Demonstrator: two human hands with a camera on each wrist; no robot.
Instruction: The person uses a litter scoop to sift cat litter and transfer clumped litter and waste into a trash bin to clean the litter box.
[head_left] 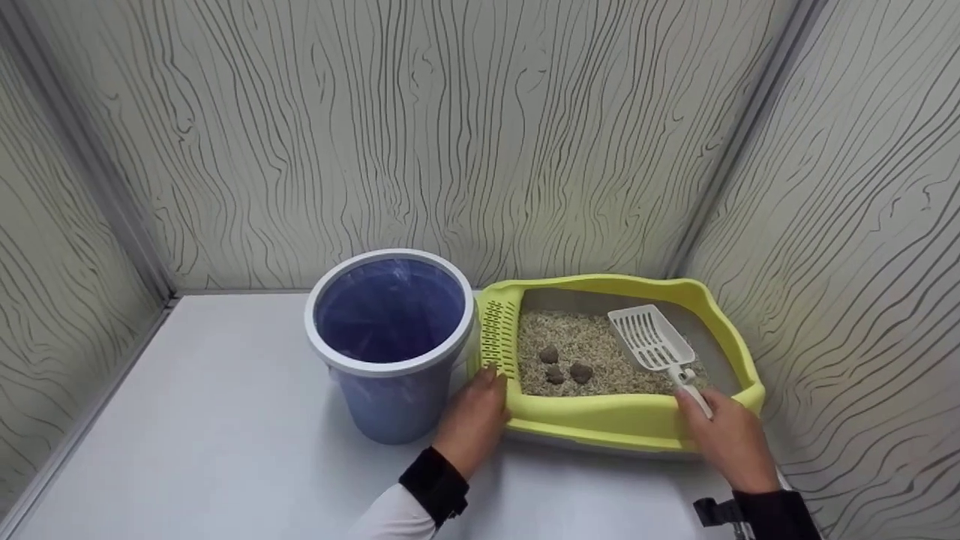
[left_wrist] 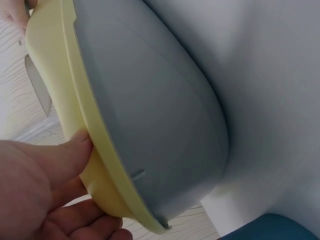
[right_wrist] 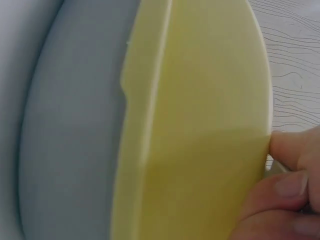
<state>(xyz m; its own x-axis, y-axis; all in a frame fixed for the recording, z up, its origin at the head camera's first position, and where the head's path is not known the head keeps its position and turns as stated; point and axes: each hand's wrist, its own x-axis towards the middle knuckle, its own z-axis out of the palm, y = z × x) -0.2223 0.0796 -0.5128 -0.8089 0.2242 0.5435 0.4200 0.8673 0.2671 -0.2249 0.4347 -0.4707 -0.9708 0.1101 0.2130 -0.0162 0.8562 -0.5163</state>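
Note:
A yellow-rimmed litter box point(head_left: 600, 415) with a grey base stands on the right of the table. Sandy litter point(head_left: 581, 334) covers its floor, and three dark round clumps point(head_left: 580, 372) lie on the left part. My left hand point(head_left: 472, 421) holds the box's front left corner; the left wrist view has the thumb against the yellow rim point(left_wrist: 75, 95) and the fingers bent round it. In my right hand point(head_left: 731, 441) is the handle of a white slotted litter scoop point(head_left: 651, 337). Its head is over the right side of the litter; whether it touches is unclear.
A blue trash bin point(head_left: 397, 409) with a pale rim and a liner inside stands directly left of the litter box, close to my left hand. White table surface point(head_left: 225, 405) extends to the left. Wood-patterned panels point(head_left: 420, 135) enclose the back and both sides.

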